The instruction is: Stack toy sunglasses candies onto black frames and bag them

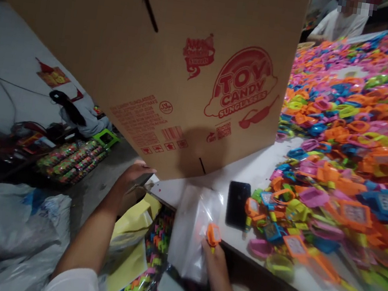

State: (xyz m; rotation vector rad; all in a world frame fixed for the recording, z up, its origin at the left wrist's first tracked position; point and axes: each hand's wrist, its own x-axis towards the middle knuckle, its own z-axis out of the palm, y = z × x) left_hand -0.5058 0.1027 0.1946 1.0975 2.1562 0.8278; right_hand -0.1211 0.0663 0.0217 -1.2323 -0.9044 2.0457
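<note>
Left hand (134,183) set by the lower corner of a printed cardboard carton (173,85), its grip not discernible, clear plastic bags (187,233) draped at the table (259,167) edge, orange toy watch (214,234) pinched over them by the right hand (216,260).

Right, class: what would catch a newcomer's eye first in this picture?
Probably the large cardboard box, printed in red, that fills the upper middle. Next, the heap of bright plastic pieces spread over the white table on the right. Below, an orange piece stands out at the right hand, against clear plastic bags.
</note>
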